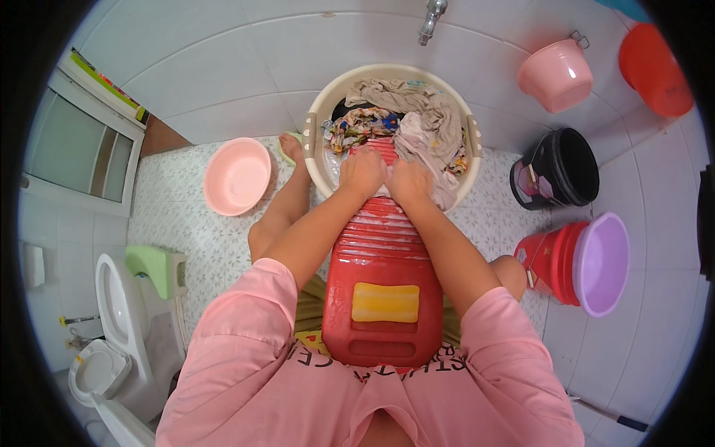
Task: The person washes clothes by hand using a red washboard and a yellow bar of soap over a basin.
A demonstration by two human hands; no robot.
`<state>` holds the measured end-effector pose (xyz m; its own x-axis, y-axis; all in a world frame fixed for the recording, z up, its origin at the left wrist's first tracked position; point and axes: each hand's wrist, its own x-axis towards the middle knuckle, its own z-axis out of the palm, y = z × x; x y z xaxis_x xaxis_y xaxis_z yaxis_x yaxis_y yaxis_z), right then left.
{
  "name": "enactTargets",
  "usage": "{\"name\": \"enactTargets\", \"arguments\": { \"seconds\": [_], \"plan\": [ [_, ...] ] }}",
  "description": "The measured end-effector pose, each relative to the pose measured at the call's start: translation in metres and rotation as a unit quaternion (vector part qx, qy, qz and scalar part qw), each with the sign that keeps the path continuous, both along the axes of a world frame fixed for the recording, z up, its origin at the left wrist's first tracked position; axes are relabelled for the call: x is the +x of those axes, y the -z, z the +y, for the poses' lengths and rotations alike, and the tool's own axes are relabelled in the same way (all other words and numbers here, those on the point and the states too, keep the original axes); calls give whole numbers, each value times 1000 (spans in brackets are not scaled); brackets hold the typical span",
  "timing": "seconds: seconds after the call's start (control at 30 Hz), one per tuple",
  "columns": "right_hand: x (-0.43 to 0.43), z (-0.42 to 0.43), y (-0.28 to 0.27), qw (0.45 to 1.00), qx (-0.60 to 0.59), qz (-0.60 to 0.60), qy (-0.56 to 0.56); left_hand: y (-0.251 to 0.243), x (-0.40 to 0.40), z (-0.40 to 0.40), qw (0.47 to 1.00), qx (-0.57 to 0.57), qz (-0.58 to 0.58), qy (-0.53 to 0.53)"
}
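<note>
A red plastic washboard (385,246) leans from my lap into a large cream basin (315,162). On its ridges, my left hand (364,170) and my right hand (410,181) are closed side by side on a pale pink wet cloth (412,131), part of which hangs to the right into the basin. A yellow bar of soap (385,302) lies in the upper tray of the washboard, near my body. Behind my hands the basin holds a beige cloth (441,114), a multicoloured patterned cloth (357,125) and something black.
A pink basin (237,176) stands on the floor at left, near a green stool (153,265) and a toilet (117,302). At right are a black bucket (570,167), a red bucket (550,262) and a purple basin (603,264). A metal tap (430,25) juts from the tiled wall.
</note>
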<state>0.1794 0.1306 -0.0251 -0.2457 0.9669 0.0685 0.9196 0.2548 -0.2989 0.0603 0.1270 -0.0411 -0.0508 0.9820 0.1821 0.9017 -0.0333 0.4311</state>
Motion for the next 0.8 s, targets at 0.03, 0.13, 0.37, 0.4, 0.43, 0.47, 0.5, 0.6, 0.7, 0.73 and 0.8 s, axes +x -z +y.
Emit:
{"name": "enactTargets", "arguments": {
  "seconds": [0.03,0.13,0.37,0.4,0.43,0.47,0.5,0.6,0.7,0.73,0.8],
  "plan": [
    [1,-1,0,1000,9,-12,0,-2,0,-2,999,-31,-13,-3],
    [15,-33,-14,999,-22,14,-40,-23,-2,-35,996,-75,-27,45],
    [36,-85,-29,988,3,40,-151,-49,0,-103,979,-60,15,195],
    [32,-79,-26,992,-5,20,-122,-46,0,-95,984,-56,25,168],
    [28,-70,-23,993,-4,18,-121,-43,2,-86,988,-49,33,142],
    [24,-59,-16,996,-7,3,-88,-37,3,-74,988,-48,32,143],
    [18,-46,-10,998,-9,-12,-57,-29,3,-60,993,-41,22,112],
    [2,-8,1,999,-18,-29,-7,-11,1,-24,998,-25,16,59],
    [-3,12,5,998,-41,-19,36,-9,-1,-14,999,-8,-7,48],
    [0,12,9,998,-39,-19,36,-9,-2,-14,998,1,-34,57],
    [15,10,13,998,-44,53,-1,-9,-11,-23,996,35,-60,61]
  ]
}}
